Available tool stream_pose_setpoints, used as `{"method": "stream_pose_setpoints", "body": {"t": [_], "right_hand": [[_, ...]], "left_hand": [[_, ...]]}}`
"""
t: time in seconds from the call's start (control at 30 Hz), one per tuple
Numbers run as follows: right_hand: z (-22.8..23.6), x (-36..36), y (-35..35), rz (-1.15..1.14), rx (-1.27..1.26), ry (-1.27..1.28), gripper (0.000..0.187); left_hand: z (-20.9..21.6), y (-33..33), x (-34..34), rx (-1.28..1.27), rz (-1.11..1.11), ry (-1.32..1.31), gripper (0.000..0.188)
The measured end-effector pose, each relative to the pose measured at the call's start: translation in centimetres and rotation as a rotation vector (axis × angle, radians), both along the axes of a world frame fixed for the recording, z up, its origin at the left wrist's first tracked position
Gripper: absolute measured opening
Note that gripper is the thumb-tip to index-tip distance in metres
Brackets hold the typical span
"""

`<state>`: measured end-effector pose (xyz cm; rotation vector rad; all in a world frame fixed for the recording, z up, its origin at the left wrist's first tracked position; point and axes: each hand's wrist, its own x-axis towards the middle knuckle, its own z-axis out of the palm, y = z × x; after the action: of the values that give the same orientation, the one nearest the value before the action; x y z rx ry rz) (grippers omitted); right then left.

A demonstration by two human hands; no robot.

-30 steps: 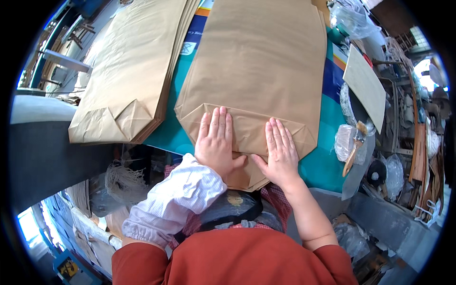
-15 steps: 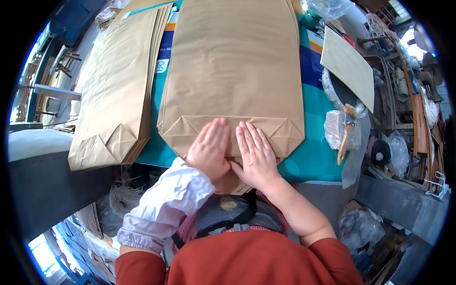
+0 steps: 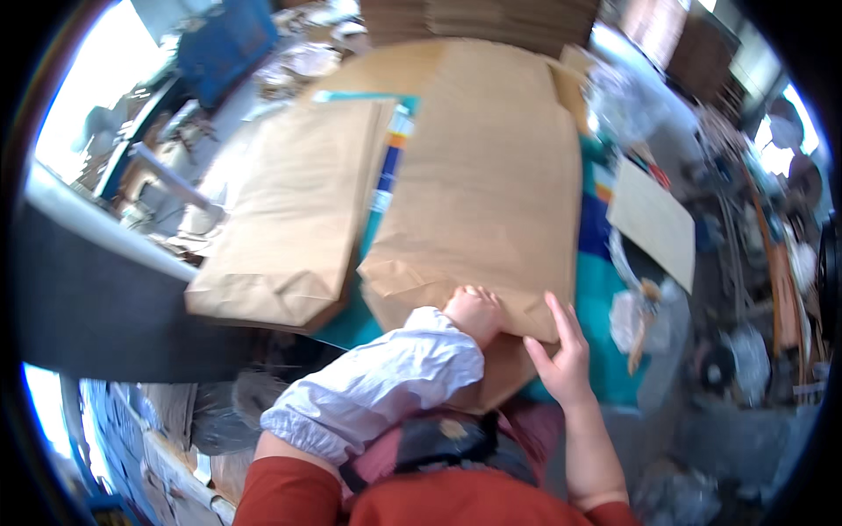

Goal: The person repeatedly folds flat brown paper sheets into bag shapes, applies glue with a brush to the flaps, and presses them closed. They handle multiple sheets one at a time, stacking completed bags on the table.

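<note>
The left hand (image 3: 474, 314), coming out of a white crinkled sleeve cover (image 3: 377, 390), is curled with its fingers tucked under the near folded edge of a large flat brown paper sack (image 3: 487, 188), gripping that bottom fold. The right hand (image 3: 561, 364) is spread open just beside it, palm up against the underside of the same edge, with the index finger and thumb reaching over the paper's lower right corner; whether it pinches the paper or only presses it I cannot tell. The sack lies lengthwise away from the person on a teal work table (image 3: 605, 302), its near end lifted slightly off the surface over the table's front edge. To its left, partly overlapped, sits a stack of matching brown paper sacks (image 3: 289, 219), their folded bottoms also towards the person. Right of the sack, well apart from the hands, a flat rectangular piece of tan cardboard (image 3: 653, 219) lies tilted, and near it a crumpled clear plastic bag (image 3: 636, 320) rests on the table's corner. At the far end a pile of corrugated cardboard sheets (image 3: 478, 17) is blurred. The person's rust-red top (image 3: 438, 504) fills the lower edge.
</note>
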<state>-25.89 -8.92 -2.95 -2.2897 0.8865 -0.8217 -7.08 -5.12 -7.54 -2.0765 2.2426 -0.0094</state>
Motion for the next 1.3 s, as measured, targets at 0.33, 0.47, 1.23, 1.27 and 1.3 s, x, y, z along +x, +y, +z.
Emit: {"method": "stream_pose_setpoints", "body": {"t": [0.33,0.47,1.23,1.27,1.3], "right_hand": [[-5.6,3.6,-1.8,0.001,0.357,-0.032,0.041],[-7.3,3.5,-1.7,0.049,0.187,-0.009,0.037],[-5.0,1.4,-8.1,-0.107,0.221,0.495,0.049],[-5.0,2.5,-8.1,-0.111,0.139,0.496,0.052],[-4.9,3.0,-8.6,-0.096,0.179,0.483,0.055]], "left_hand": [[10.0,14.9,25.4,-0.53,0.067,-0.32,0.032],[7.3,21.8,29.7,-0.427,0.207,-0.089,0.04],[1.4,-0.9,11.3,0.218,0.373,0.227,0.039],[1.1,-1.5,11.0,0.195,0.38,0.293,0.042],[0.8,-2.2,10.6,0.171,0.385,0.356,0.046]]}}
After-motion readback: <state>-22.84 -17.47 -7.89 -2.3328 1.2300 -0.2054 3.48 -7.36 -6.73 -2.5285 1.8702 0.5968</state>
